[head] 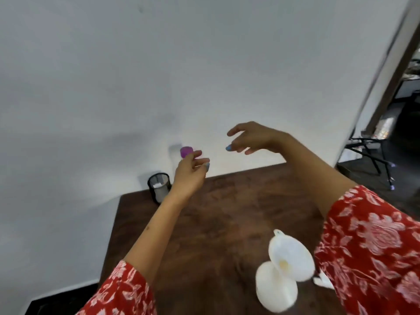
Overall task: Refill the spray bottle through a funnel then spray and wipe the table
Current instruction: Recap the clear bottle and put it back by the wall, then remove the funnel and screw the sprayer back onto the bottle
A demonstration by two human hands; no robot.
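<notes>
A plain white wall (159, 76) fills most of the view, smooth and matte. Against it stands the dark brown counter (227, 212), its wood grain mottled. Both arms reach from red floral sleeves (375, 246) out over the counter toward the wall.

Near the counter's front edge sits a white, rounded plastic bottle (276, 289), blurred, with a white cone-shaped funnel (293, 258) leaning in its mouth. Just beside it, a small white piece is mostly hidden by the right sleeve.

At the counter's far left corner stands a black mesh cylinder cup (159, 186).

The right hand (252, 138) hovers above the counter's far edge, fingers loosely spread, empty. The left hand (191, 172) is raised, fingers bent; a purple cap-like thing (186, 151) shows at its fingertips, perhaps topping a clear bottle behind the hand, and contact is unclear.
</notes>
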